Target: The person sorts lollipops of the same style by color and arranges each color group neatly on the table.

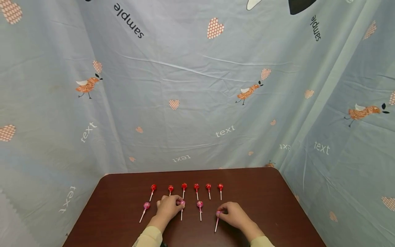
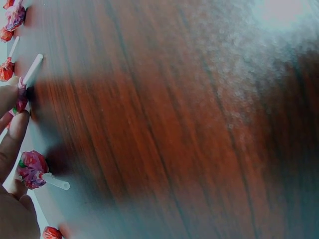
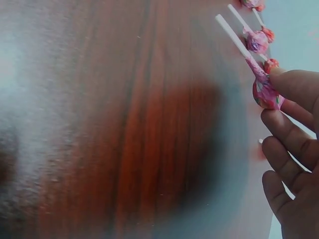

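Note:
My left hand [image 1: 167,208] pinches the wrapped head of a pink lollipop [image 1: 182,203] between thumb and fingers. In the left wrist view that lollipop [image 2: 21,94] has its white stick pointing away from the fingertips. Further right, my right hand [image 1: 235,216] holds another pink lollipop [image 3: 265,92] by its head, its white stick slanting toward the near edge. Between the hands lies a third pink lollipop [image 1: 200,204], stick toward me. One more pink lollipop [image 1: 146,206] lies left of my left hand.
Behind the pink ones, several red lollipops [image 1: 196,186] form a row across the dark brown table [image 1: 256,192]; my left hand overlaps part of that row. A pale blue printed curtain [image 1: 191,127] hangs behind the table and at its sides.

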Demonstrator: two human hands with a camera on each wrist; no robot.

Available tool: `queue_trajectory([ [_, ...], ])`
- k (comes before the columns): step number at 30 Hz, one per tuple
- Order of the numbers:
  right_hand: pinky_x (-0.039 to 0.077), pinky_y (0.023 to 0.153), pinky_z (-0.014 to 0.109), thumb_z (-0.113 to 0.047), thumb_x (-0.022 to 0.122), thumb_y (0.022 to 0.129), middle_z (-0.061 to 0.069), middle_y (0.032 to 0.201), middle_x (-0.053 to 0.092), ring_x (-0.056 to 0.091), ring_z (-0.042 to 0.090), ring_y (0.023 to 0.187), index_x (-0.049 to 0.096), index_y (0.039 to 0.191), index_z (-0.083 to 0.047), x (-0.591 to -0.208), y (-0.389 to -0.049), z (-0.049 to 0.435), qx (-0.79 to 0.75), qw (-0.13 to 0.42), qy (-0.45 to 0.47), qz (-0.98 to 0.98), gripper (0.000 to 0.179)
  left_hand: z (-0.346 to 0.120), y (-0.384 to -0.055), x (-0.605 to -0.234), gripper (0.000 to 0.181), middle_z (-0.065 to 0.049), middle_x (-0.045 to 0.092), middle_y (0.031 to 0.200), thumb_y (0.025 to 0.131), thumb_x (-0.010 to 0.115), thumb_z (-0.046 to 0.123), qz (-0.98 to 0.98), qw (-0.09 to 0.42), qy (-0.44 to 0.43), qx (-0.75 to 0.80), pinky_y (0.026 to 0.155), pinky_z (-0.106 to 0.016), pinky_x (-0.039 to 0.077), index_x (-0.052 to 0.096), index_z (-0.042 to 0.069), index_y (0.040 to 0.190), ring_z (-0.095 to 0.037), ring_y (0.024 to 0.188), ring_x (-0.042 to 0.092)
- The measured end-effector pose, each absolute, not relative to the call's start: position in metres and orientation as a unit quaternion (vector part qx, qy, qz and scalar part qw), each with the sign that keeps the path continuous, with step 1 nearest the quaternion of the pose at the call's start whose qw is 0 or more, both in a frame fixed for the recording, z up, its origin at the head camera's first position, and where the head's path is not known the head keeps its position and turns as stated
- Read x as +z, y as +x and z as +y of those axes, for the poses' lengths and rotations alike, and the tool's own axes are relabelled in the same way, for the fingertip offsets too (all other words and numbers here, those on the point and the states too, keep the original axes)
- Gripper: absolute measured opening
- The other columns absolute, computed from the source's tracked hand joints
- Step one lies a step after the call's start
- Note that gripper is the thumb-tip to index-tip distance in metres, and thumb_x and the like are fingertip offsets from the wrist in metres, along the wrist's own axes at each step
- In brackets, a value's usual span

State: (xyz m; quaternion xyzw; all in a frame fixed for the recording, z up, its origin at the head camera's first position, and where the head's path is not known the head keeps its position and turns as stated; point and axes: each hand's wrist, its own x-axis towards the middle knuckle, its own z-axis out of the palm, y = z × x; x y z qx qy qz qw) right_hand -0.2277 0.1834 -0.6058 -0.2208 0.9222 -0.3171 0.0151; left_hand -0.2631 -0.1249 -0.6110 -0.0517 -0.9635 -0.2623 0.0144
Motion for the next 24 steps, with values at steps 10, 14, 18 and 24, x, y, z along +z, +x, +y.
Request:
queue_trajectory([
  [10,0.049,0.066,0.029,-0.025,0.075,0.089,-0.016,0.079,0.062,0.055,0.001,0.072,0.076,0.089,-0.015,-0.601,-0.246,0.176,-0.305,0.014,-0.221,0.926,0.009,-0.125,-0.262,-0.608,0.014,0.016,0.058,0.072,0.081,0.082,0.031,-0.963,0.023,-0.049,-0.263,0.077,-0.052,0.029,0.072,0.024,0.088,-0.023,0.087,0.048],
  [14,0.05,0.067,0.032,-0.025,0.074,0.089,-0.012,0.083,0.065,0.057,0.004,0.074,0.076,0.089,-0.016,-0.6,-0.253,0.172,-0.292,0.008,-0.218,0.931,0.009,-0.125,-0.261,-0.606,0.014,0.015,0.058,0.073,0.082,0.082,0.03,-0.963,0.018,-0.047,-0.266,0.077,-0.052,0.028,0.072,0.023,0.089,-0.024,0.089,0.049],
  [18,0.052,0.071,0.035,-0.024,0.074,0.09,-0.008,0.086,0.068,0.06,0.008,0.077,0.076,0.091,-0.015,-0.598,-0.258,0.169,-0.273,0.004,-0.218,0.937,0.01,-0.125,-0.26,-0.605,0.015,0.015,0.06,0.073,0.082,0.082,0.03,-0.962,0.022,-0.048,-0.268,0.078,-0.053,0.028,0.073,0.022,0.09,-0.025,0.09,0.05],
  [24,0.053,0.073,0.037,-0.024,0.074,0.089,-0.007,0.085,0.068,0.062,0.011,0.078,0.076,0.093,-0.012,-0.596,-0.262,0.165,-0.251,0.019,-0.215,0.944,0.013,-0.125,-0.256,-0.605,0.015,0.015,0.061,0.074,0.082,0.082,0.029,-0.961,0.025,-0.052,-0.269,0.077,-0.053,0.03,0.073,0.02,0.091,-0.026,0.091,0.051],
])
